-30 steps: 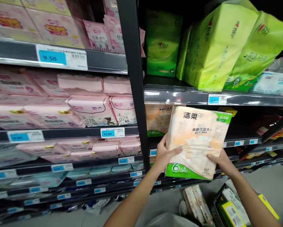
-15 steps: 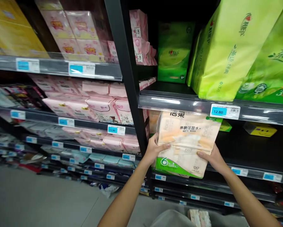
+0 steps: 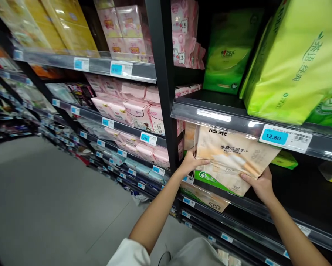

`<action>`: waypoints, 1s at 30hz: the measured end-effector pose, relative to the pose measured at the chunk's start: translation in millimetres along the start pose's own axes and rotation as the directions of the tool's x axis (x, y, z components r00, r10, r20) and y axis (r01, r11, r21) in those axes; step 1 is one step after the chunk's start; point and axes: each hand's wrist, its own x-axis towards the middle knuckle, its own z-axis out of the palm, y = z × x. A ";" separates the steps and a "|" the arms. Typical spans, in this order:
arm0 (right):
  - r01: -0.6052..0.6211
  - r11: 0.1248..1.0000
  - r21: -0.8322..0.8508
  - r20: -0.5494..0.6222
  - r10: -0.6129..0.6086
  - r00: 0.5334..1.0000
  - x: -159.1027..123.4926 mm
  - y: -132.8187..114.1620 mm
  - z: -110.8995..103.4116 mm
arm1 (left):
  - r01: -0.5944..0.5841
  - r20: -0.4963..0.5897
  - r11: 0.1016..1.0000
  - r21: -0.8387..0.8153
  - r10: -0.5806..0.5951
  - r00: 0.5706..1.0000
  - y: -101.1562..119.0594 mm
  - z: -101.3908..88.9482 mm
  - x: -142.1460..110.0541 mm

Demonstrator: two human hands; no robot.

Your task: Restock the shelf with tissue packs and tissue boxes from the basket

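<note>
Between my two hands is a cream and orange tissue pack (image 3: 232, 155) with a green lower band and a "6" printed on it. My left hand (image 3: 190, 162) grips its left side, thumb lying across the front. On the right side my right hand (image 3: 261, 181) holds it, thumb also on the front and fingers hidden behind. The pack sits partly within the shelf bay, its top edge tucked under the upper shelf's price rail (image 3: 216, 116). Behind its left edge stands a similar orange pack (image 3: 189, 136).
Large green tissue packs (image 3: 290, 70) stand on the shelf above. A black upright post (image 3: 166, 74) divides this bay from the left one, where pink tissue packs (image 3: 139, 111) are stacked. Grey floor (image 3: 57, 192) lies at lower left. A small green pack (image 3: 285, 159) rests deeper in the bay.
The tissue pack has gone further in over the lower shelf, and its front is tilted more. Both hands have stayed on it. The view has shifted, showing more aisle at left.
</note>
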 end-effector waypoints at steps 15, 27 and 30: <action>0.062 0.998 -0.030 -0.172 -0.066 0.983 13.1 26.4 21.1 | -0.208 -0.199 0.887 0.412 0.310 0.930 -9.5 -5.7 -7.0; 0.021 1.000 0.013 0.078 -0.022 0.997 5.9 21.4 19.6 | -0.262 -0.129 0.883 0.389 0.334 0.934 -36.5 -15.2 -8.9; 0.035 0.996 -0.079 0.183 -0.020 0.983 -2.0 23.6 12.4 | -0.247 -0.062 0.873 0.420 0.299 0.952 -41.2 -22.7 -25.6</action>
